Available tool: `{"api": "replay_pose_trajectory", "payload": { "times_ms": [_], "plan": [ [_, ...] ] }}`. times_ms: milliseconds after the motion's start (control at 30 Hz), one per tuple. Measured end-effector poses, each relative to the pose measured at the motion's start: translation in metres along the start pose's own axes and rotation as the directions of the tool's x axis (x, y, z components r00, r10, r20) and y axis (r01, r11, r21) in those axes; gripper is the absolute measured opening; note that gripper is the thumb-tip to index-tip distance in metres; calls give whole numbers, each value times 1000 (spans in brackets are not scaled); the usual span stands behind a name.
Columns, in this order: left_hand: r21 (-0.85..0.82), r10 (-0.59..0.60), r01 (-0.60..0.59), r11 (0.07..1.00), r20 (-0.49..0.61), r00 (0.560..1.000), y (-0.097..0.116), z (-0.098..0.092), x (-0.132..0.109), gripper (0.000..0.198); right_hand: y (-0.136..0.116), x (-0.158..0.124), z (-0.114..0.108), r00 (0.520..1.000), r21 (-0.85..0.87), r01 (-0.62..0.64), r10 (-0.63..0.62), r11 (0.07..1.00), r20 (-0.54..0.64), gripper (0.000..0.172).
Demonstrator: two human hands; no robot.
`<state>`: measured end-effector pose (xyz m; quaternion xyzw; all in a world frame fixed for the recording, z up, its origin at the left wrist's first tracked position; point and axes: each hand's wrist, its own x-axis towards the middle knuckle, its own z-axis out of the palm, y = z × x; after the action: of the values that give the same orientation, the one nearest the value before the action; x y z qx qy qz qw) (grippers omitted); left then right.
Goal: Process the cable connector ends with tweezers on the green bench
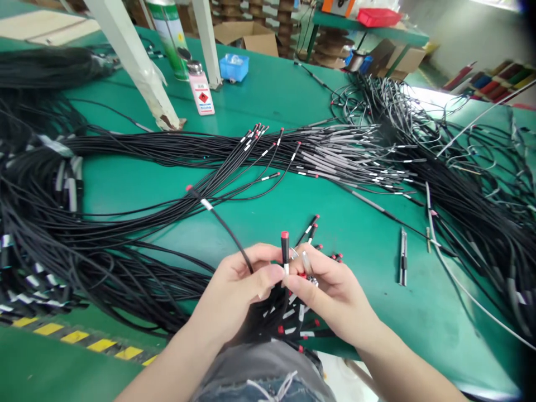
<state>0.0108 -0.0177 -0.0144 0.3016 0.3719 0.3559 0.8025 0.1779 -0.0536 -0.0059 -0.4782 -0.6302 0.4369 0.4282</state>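
Pinched between both hands is a black cable [285, 249], its red-capped end pointing up and a white label band just below. My left hand [245, 287] closes thumb and fingers on it at the label. From the other side, my right hand [330, 293] grips the same spot with its thumb and curled fingers. Small silvery pieces show at the right fingers; I cannot make out what they are. A second red-tipped cable [226, 226] runs out over my left hand. Below and behind the hands, several more red-capped cable ends [310, 329] lie bunched, partly hidden.
Thick bundles of black cable [125, 223] cover the left, with grey-sleeved ends [343, 156] further back. A utility knife [402, 257] lies at right. Behind stand a pink-white bottle [201, 92], a green can [170, 39], a blue bin [234, 68] and white posts [134, 61].
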Motion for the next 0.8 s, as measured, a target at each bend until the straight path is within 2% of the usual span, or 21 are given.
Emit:
{"api": "replay_pose_trajectory", "payload": {
  "times_ms": [100,167,200,267,333,367,433,467,533,633,700,800],
  "plan": [
    [-54,3,-3,999,6,1000,1,4,0,21,0,0,-2,998,-80,14,-18,997,-53,20],
    [-89,31,-31,996,-7,1000,0,6,0,16,1,-1,-6,978,-177,15,-51,984,-203,18],
    [-96,39,-40,995,-10,999,-1,6,0,14,2,-1,-9,947,-209,2,-69,978,-313,21],
    [-97,31,-32,995,-9,999,-1,5,-2,14,2,0,-15,846,-191,2,-103,982,-523,25],
    [-89,5,-6,996,-10,1000,-1,4,-4,18,2,0,-19,762,-92,99,-135,991,-633,31],
    [-83,-10,9,997,-13,1000,-1,4,-5,20,1,1,-20,742,-44,172,-159,984,-652,39],
    [-69,-35,33,997,-32,999,0,5,-6,21,-1,0,-18,729,17,285,-205,959,-653,48],
    [-64,-46,43,997,-43,998,1,5,-6,21,-1,-1,-16,733,27,312,-222,950,-643,45],
    [-61,-75,71,996,-65,995,2,6,-6,22,-1,-4,-9,776,40,333,-249,942,-580,38],
    [-82,-108,103,991,-54,993,0,6,-5,23,3,-9,3,861,38,354,-310,934,-403,47],
    [-103,-99,96,990,-24,995,-2,5,-5,21,6,-12,9,874,9,386,-362,923,-324,55],
    [-127,-79,79,989,7,997,-5,3,-4,17,9,-13,13,875,-6,405,-389,914,-288,60]
  ]
}}
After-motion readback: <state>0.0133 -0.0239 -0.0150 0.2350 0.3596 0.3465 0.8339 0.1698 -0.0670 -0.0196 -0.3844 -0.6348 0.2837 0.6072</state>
